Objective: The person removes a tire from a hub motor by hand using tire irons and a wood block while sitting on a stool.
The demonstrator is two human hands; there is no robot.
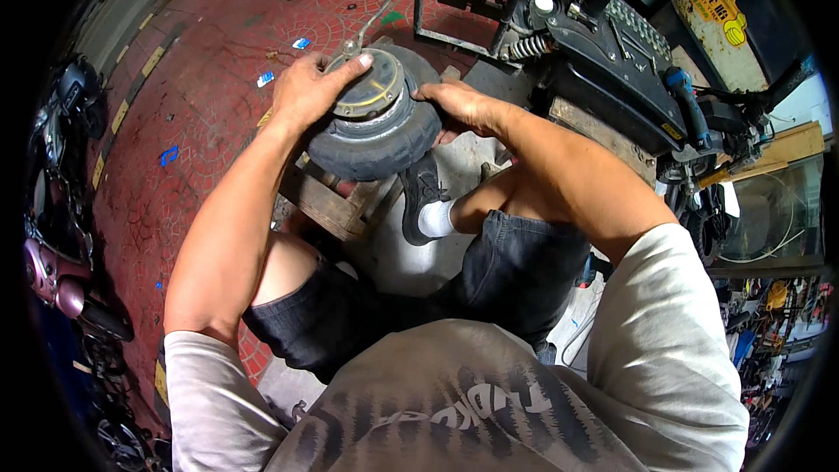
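The hub-motor wheel sat between our hands. Our left hand laid its thumb on top, hidden fingers leaving its closure unclear; our right hand pinched the tyre's side. We were apparently steadying it; the next move called for even support.
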